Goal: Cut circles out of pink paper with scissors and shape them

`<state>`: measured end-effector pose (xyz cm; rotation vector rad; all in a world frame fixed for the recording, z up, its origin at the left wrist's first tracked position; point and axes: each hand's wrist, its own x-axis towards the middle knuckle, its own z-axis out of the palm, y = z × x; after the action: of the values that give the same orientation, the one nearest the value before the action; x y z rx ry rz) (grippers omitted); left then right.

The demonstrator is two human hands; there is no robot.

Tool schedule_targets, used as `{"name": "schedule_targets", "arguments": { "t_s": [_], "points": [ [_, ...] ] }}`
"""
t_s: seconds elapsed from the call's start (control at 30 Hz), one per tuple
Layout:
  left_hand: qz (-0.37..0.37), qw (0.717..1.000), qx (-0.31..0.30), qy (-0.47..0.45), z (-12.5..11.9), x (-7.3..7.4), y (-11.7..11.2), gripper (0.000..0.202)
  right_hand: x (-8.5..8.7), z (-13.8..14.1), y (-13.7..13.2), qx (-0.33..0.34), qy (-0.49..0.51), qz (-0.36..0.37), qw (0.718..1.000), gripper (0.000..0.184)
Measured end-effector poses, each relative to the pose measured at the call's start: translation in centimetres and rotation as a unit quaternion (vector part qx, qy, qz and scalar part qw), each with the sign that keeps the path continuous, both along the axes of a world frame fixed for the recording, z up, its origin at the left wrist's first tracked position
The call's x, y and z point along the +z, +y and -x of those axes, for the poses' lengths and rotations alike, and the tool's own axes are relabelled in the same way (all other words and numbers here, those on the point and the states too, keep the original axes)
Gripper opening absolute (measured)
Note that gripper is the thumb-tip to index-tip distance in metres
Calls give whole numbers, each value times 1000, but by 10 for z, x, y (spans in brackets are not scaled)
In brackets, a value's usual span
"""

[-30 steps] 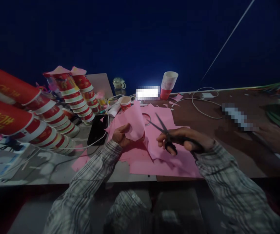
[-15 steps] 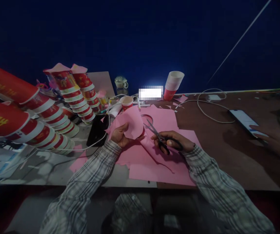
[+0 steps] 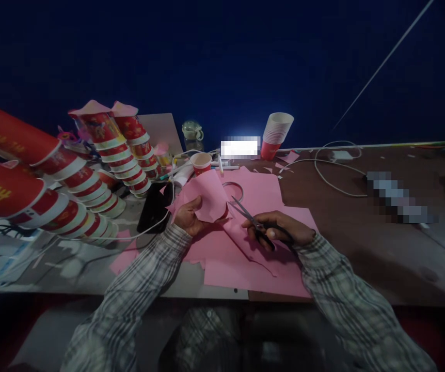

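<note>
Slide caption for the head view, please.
Left hand holds pink paper; right hand holds open scissors, above pink sheets.

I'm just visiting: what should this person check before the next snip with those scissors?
1. Pink piece held: ok, the left hand grips the pink piece.
2. Scissors held: ok, the right hand has the scissors.
3. Blades parted: ok, slightly open.
4. Blade tips at the paper's edge: near, but contact cannot tell.
5. Left fingers clear: cannot tell, some hidden behind paper.
6. Pink sheets neatly stacked: not ok, overlapping unevenly.
</note>
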<state>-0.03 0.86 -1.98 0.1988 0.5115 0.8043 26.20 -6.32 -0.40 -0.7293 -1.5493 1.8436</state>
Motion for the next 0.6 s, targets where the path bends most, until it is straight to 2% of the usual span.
{"name": "schedule_targets", "arguments": {
  "t_s": [0.23,0.4,0.6],
  "points": [
    [2,999,18,28,-2,2,-2,42,1,0,-1,15,-4,17,1000,62],
    [11,998,56,37,-2,1,2,39,2,-2,-1,31,-38,28,998,66],
    [12,997,69,36,-2,4,3,34,2,3,-1,22,-62,27,997,68]
  ]
}}
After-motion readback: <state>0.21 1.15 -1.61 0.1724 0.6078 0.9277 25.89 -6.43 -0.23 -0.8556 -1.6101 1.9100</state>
